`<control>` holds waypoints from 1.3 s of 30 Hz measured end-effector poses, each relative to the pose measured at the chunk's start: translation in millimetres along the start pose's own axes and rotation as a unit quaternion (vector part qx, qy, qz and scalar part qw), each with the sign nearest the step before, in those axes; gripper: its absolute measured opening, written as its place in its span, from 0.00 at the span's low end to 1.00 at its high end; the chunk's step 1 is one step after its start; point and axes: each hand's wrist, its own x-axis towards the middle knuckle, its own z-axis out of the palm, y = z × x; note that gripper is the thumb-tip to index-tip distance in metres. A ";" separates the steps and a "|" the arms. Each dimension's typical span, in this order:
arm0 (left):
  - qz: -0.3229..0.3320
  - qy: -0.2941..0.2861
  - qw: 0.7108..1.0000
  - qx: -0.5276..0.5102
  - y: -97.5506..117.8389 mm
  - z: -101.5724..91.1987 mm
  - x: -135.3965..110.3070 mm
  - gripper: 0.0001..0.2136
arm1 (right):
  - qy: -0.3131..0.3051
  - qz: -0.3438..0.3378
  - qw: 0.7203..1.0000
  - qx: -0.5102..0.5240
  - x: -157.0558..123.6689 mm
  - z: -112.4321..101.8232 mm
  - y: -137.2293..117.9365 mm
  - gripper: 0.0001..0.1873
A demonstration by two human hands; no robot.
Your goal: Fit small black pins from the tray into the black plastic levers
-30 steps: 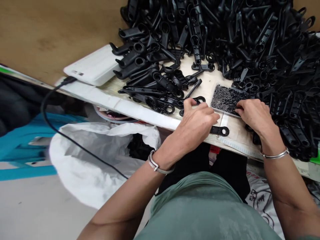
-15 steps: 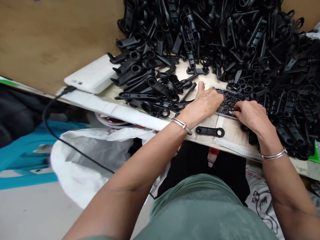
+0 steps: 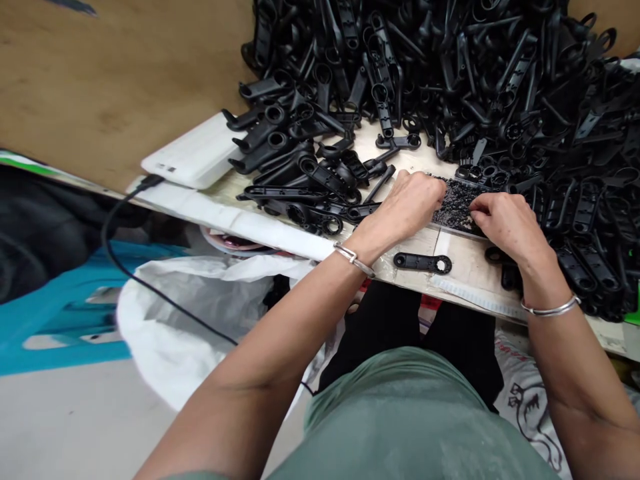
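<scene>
Looking down in the head view, and taking the clear tray [image 3: 467, 233] as the clock centre: working with both hands at a bed of small pieces [image 3: 453, 200], grey and black, too fine to name one by one. Holding the left hand [image 3: 409, 200] at nine o'clock, close at the tray's end, with fingers curled in and tips hidden; not being able to tell about anything inside the curl. Holding the right hand [image 3: 507, 225] at about four o'clock, with thumb and forefinger almost together, low by the pieces; not being able to tell about a piece between these tips. Having a single black bar [image 3: 419, 262], with a ring at one end, lying flat at seven o'clock on the table [image 3: 467, 258], near its edge and apart from both hands. Facing a big heap of black parts [image 3: 425, 60] from eleven round to three o'clock, and a white box [image 3: 193, 150] far out towards nine. Seeming to be at the step of picking small pieces from the tray. Calling next, in judgement, for a fine pinch and a light touch, not tipping the tray.
</scene>
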 end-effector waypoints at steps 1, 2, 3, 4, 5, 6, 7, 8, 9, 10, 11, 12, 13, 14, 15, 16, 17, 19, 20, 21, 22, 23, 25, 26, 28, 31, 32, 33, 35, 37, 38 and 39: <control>-0.004 0.004 1.000 -0.029 -1.0 -1.0 -0.8 0.09 | 0.003 -0.005 1.000 -0.009 0.9 0.9 -0.5 0.17; -0.008 0.010 0.998 -0.058 -1.8 -1.8 -2.0 0.08 | 0.002 -0.010 1.000 -0.022 2.0 2.2 -1.1 0.17; -0.011 0.018 0.996 -0.086 -2.3 -2.4 -3.6 0.08 | 0.000 -0.013 0.999 -0.036 3.3 3.6 -1.6 0.17; -0.014 0.026 0.993 -0.112 -2.6 -3.1 -5.6 0.08 | -0.002 -0.014 0.999 -0.048 4.7 5.0 -2.0 0.17; -0.015 0.032 0.990 -0.136 -2.5 -3.8 -7.8 0.08 | -0.003 -0.015 0.998 -0.057 6.1 6.2 -2.3 0.17; -0.016 0.038 0.987 -0.158 -2.3 -4.6 -10.2 0.08 | -0.002 -0.016 0.998 -0.062 7.4 7.2 -2.5 0.17; -0.018 0.044 0.983 -0.177 -1.8 -5.6 -12.4 0.07 | -0.001 -0.017 0.998 -0.064 8.4 7.8 -2.5 0.17; -0.022 0.052 0.979 -0.194 -1.3 -6.6 -14.5 0.06 | 0.001 -0.017 0.998 -0.066 9.3 8.0 -2.5 0.17; -0.028 0.062 0.975 -0.212 -0.7 -7.6 -16.3 0.06 | 0.001 -0.019 0.998 -0.067 9.9 7.9 -2.5 0.17; -0.035 0.072 0.969 -0.233 -0.1 -8.5 -17.7 0.05 | -0.001 -0.022 0.997 -0.068 10.3 7.6 -2.6 0.17; -0.043 0.082 0.961 -0.260 0.4 -9.2 -18.8 0.05 | -0.003 -0.024 0.997 -0.069 10.4 7.2 -2.7 0.17; -0.053 0.090 0.951 -0.293 0.8 -9.6 -19.7 0.05 | -0.004 -0.027 0.997 -0.069 10.3 6.7 -2.8 0.17; -0.063 0.093 0.938 -0.329 1.1 -9.8 -20.3 0.05 | -0.004 -0.030 0.997 -0.068 10.0 6.2 -3.0 0.17; -0.073 0.094 0.923 -0.365 1.5 -9.7 -20.8 0.05 | -0.002 -0.031 0.997 -0.067 9.6 5.7 -3.2 0.18; -0.082 0.092 0.908 -0.400 2.0 -9.4 -21.4 0.05 | 0.000 -0.033 0.997 -0.067 9.1 5.4 -3.3 0.18; -0.090 0.091 0.892 -0.433 2.8 -9.0 -22.1 0.05 | 0.001 -0.033 0.997 -0.068 8.8 5.2 -3.5 0.18; -0.097 0.088 0.876 -0.463 3.9 -8.5 -23.1 0.05 | 0.000 -0.034 0.997 -0.071 8.5 5.2 -3.6 0.18; -0.109 0.083 0.841 -0.524 7.3 -7.4 -26.4 0.06 | -0.005 -0.038 0.996 -0.075 8.6 5.5 -3.8 0.17; -0.117 0.082 0.821 -0.552 9.4 -6.9 -28.8 0.05 | -0.006 -0.041 0.996 -0.076 8.9 5.8 -3.9 0.17; -0.125 0.082 0.802 -0.578 11.7 -6.4 -31.8 0.05 | -0.006 -0.043 0.996 -0.077 9.3 6.3 -3.8 0.17; -0.135 0.085 0.783 -0.601 13.9 -6.0 -35.2 0.05 | -0.004 -0.044 0.996 -0.077 9.6 6.8 -3.5 0.17; -0.143 0.087 0.766 -0.621 15.9 -5.5 -38.9 0.05 | -0.002 -0.045 0.996 -0.075 9.7 7.3 -2.9 0.17; -0.156 0.089 0.735 -0.654 19.1 -4.5 -46.8 0.05 | 0.008 -0.044 0.997 -0.063 9.2 7.8 -0.5 0.17; -0.159 0.087 0.721 -0.668 20.3 -3.8 -50.7 0.04 | 0.021 -0.046 0.998 -0.047 8.3 7.7 1.2 0.17; -0.163 0.083 0.694 -0.696 22.0 -2.1 -57.4 0.05 | 0.061 -0.057 0.996 0.021 4.2 6.5 4.9 0.15; -0.171 0.079 0.660 -0.727 24.1 1.2 -64.2 0.08 | 0.106 -0.060 0.968 0.221 -8.7 4.0 7.0 0.09; -0.173 0.078 0.653 -0.733 25.0 2.3 -65.6 0.09 | 0.102 -0.049 0.947 0.302 -14.8 3.6 6.0 0.07; -0.175 0.079 0.648 -0.737 26.0 3.3 -66.7 0.10 | 0.094 -0.037 0.920 0.379 -21.6 3.6 4.1 0.06; -0.173 0.087 0.642 -0.742 28.3 5.1 -68.5 0.11 | 0.068 -0.020 0.856 0.511 -36.2 5.2 -1.8 0.06; -0.167 0.101 0.644 -0.740 30.6 6.5 -70.2 0.11 | 0.047 -0.017 0.796 0.603 -49.9 8.5 -9.0 0.05; -0.163 0.109 0.647 -0.737 31.7 7.1 -71.1 0.11 | 0.039 -0.016 0.770 0.637 -55.8 10.5 -12.5 0.05; -0.161 0.119 0.651 -0.732 32.7 7.7 -72.2 0.12 | 0.034 -0.015 0.746 0.665 -60.7 12.6 -15.8 0.05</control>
